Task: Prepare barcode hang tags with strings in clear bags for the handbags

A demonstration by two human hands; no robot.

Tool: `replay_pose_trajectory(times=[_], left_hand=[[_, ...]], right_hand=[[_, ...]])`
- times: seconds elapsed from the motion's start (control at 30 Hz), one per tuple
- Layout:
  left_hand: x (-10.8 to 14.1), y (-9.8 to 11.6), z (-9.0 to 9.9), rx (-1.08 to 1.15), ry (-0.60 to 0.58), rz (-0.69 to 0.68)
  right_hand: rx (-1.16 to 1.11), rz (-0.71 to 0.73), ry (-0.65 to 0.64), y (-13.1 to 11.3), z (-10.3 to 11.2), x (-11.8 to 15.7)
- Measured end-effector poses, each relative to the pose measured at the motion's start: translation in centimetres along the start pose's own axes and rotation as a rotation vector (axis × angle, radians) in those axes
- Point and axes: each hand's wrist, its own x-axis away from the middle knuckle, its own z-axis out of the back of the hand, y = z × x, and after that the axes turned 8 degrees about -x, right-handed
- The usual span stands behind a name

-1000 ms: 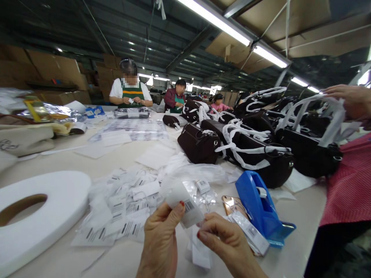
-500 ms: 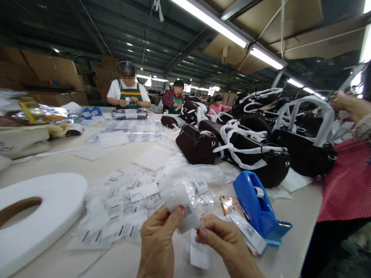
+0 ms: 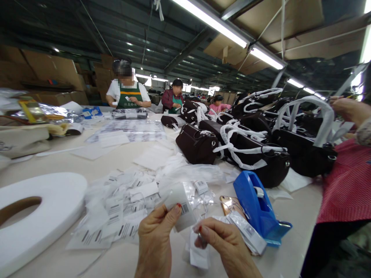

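Observation:
My left hand [image 3: 158, 235] pinches a small clear packet [image 3: 185, 212] with a white barcode label, its thumb on the front. To the right of the packet, my right hand [image 3: 222, 241] is closed, thumb against the fingers; what lies between its fingertips is too small and blurred to name. A white card [image 3: 198, 256] in plastic lies on the table beneath my right hand. Left of my hands spreads a heap of clear packets [image 3: 113, 214] with barcode labels. Another small barcode packet [image 3: 201, 187] lies just beyond my hands.
A blue tape dispenser [image 3: 252, 204] and a phone [image 3: 230, 204] are at the right. Dark handbags [image 3: 197, 144] with white-wrapped straps fill the back right. A large white roll [image 3: 63, 208] lies at the left. People work across the table and at the right edge.
My right hand has drawn slightly away from the packet's edge, its fingers curled in more. My left hand has shifted a little left with the packet. The person across has parted their hands.

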Motion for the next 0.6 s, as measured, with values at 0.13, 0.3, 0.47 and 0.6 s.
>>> replay_pose_trajectory(times=[0.13,0.3,0.47,0.6], left_hand=[[0.1,0.0,-0.1,-0.013,-0.022,0.002],[0.4,0.2,-0.1,0.004,-0.031,0.027],[0.0,0.6,0.0,0.056,-0.040,0.041],[-0.7,1.0,0.3,0.128,-0.007,0.062]], right_hand=[[-0.003,-0.014,0.003,0.2,-0.1,0.1],[0.051,0.014,-0.018,0.4,-0.1,0.2],[0.059,0.047,-0.011,0.4,-0.1,0.3],[0.048,0.081,0.063,0.5,-0.1,0.4]])
